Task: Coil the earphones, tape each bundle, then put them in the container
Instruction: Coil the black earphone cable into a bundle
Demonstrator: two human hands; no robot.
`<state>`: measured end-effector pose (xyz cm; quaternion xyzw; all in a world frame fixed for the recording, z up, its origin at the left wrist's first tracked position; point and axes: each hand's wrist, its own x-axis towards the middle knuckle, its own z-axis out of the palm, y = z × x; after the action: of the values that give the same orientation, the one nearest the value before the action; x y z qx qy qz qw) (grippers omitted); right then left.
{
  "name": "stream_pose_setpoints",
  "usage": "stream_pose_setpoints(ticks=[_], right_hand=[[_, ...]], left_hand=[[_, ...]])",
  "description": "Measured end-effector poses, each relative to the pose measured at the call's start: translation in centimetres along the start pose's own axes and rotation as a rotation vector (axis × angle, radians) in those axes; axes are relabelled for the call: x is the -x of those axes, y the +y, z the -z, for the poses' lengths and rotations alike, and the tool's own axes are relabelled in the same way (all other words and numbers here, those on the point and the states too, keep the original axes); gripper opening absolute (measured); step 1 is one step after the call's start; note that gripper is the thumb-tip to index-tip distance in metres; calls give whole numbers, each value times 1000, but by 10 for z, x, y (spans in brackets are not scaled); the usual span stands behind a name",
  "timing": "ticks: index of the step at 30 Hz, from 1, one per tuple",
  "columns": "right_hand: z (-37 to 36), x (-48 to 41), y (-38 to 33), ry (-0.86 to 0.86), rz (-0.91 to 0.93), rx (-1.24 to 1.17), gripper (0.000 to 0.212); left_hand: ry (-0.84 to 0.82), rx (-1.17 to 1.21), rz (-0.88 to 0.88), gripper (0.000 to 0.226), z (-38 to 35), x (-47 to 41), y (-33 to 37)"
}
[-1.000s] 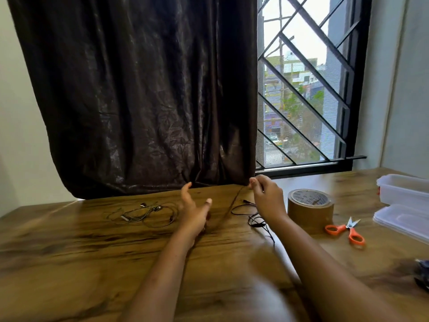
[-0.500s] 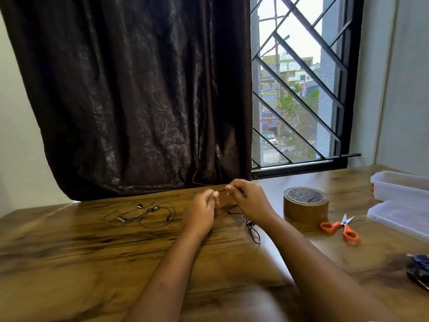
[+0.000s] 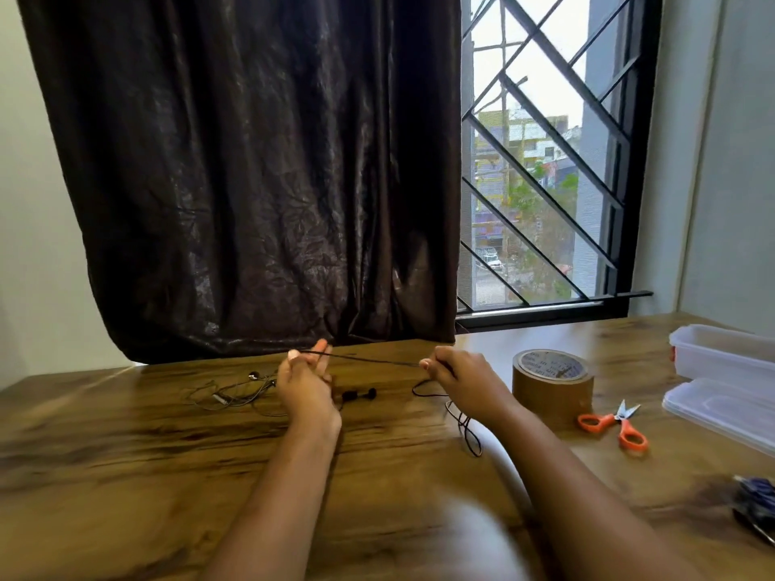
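Stretching black earphone cable [image 3: 373,359] between pinching left hand [image 3: 304,381] and right hand [image 3: 459,377]; tape roll [image 3: 552,383] print unreadable.

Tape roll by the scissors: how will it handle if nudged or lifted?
The tape roll lies flat on the table, so a nudge probably slides it rather than rolls it. It looks thick and full, so likely hefty and stiff.

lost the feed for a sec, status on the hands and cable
Left hand and right hand pinch black earphone cable taut between them. Not coiled. Path clear.
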<state>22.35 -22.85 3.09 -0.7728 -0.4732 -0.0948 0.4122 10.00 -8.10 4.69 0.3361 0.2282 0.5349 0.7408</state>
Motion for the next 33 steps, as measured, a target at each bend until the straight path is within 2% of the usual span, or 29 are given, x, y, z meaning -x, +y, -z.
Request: stream_pose_setpoints(ticks=[2, 3, 5, 10, 13, 15, 17, 19, 21, 24, 26, 29, 31, 33], right_hand=[[-5, 1, -3, -50, 37, 15, 26], [-6, 1, -5, -69, 54, 18, 24], [-6, 0, -6, -87, 81, 22, 22], [-2, 0, -2, -95, 103, 82, 16], [-2, -1, 1, -74, 103, 104, 14], [-6, -3, -1, -78, 120, 99, 13], [-10, -5, -5, -71, 175, 92, 12], [-12, -7, -11, -10, 213, 30, 10], [-10, -8, -13, 36, 189, -64, 10], [-9, -6, -13, -7, 158, -93, 10], [-8, -5, -9, -30, 121, -84, 12], [2, -6, -1, 17, 47, -128, 18], [7, -6, 4, 32, 25, -113, 18], [4, -5, 5, 10, 25, -57, 18]], left_hand=[[-26, 244, 77, 33, -3, -1, 7], [-36, 288, 90, 35, -4, 0, 11], [-44, 164, 57, 36, -5, 2, 16], [-157, -451, -280, 21, -4, 12, 7], [-303, -1051, -505, 4, -1, 19, 2], [-413, -1487, -654, 17, 2, 23, -5], [-505, -1671, -754, 26, -2, 27, -10], [-610, -1667, -757, 33, -6, 29, -13], [-722, -1565, -668, 36, -8, 29, -17], [-752, -1469, -612, 32, -5, 31, -15], [-661, -1412, -690, 26, 0, 24, -9], [-303, -1263, -788, 20, 12, 7, 1], [-114, -1086, -695, 20, 17, -1, 2], [-38, -956, -568, 21, 18, -2, -2]])
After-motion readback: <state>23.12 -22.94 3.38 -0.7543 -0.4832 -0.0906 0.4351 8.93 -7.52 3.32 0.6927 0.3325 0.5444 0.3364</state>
